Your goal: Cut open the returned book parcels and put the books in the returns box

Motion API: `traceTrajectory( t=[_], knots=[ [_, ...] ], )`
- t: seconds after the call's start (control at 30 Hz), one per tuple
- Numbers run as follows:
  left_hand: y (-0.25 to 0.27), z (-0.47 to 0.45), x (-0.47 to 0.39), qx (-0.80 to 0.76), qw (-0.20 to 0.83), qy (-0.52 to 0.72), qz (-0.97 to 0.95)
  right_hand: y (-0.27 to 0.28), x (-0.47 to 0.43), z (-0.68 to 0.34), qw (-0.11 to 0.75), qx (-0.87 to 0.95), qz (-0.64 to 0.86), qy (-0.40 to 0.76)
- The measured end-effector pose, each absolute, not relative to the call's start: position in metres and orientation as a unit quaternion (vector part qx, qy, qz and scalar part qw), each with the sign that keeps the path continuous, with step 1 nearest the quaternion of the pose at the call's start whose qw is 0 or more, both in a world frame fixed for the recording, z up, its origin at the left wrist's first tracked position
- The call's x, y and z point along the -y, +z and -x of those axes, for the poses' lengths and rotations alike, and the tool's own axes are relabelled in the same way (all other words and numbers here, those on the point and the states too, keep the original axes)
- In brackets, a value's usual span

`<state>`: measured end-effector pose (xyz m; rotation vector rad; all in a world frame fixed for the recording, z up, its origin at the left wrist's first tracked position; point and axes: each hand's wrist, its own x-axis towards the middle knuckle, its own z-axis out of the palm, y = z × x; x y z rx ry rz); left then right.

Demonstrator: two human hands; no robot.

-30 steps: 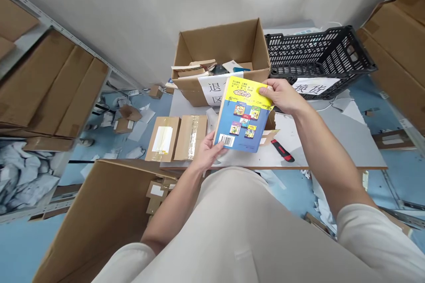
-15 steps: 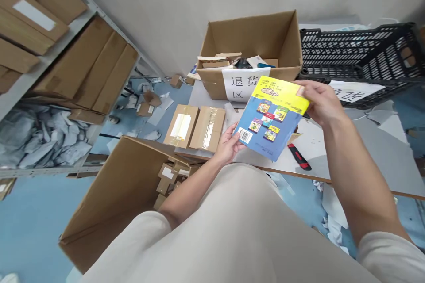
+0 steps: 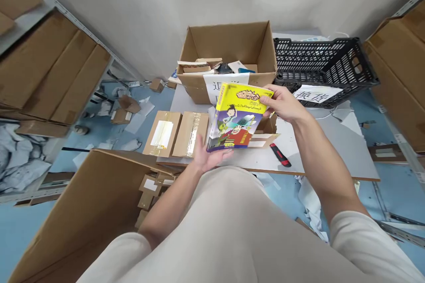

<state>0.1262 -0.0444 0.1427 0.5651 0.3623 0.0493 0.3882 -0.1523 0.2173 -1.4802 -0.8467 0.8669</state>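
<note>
A yellow and purple comic book is held up over the table, tilted, its illustrated front cover and spine showing. My right hand pinches its upper right corner, thumb on the cover. At the lower left corner, my left hand is open with thumb and fingers spread; whether it touches the book I cannot tell. Behind the book lies an opened small cardboard box, partly hidden. A red and black box cutter rests on the table to its right.
Two taped cartons sit on the table at left. Behind stand a large carton holding books and a black plastic crate. A deep cardboard box with small parcels stands left of me; shelves flank both sides.
The book has been turned from its back cover to its front cover. My left hand has loosened and spread its fingers, while the right keeps its hold. The view has shifted right.
</note>
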Motion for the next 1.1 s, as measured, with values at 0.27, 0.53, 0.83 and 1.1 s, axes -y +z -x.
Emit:
traceTrajectory(
  t=[0.27,0.53,0.83,1.1],
  knots=[
    [0.122,-0.124,0.041,-0.293,0.836,0.153,-0.437,0.203,0.14,-0.409,0.59,0.299,0.645,0.383],
    [0.122,-0.133,0.035,-0.3,0.831,0.155,-0.442,0.197,0.132,-0.421,0.594,0.253,0.621,0.445],
    [0.106,-0.143,0.009,-0.326,0.831,0.19,-0.408,0.212,0.091,-0.441,0.623,0.234,0.626,0.407],
    [0.026,-0.128,0.019,-0.291,0.373,-0.014,-0.881,0.213,-0.088,-0.492,0.756,0.113,0.59,0.259]
  ],
)
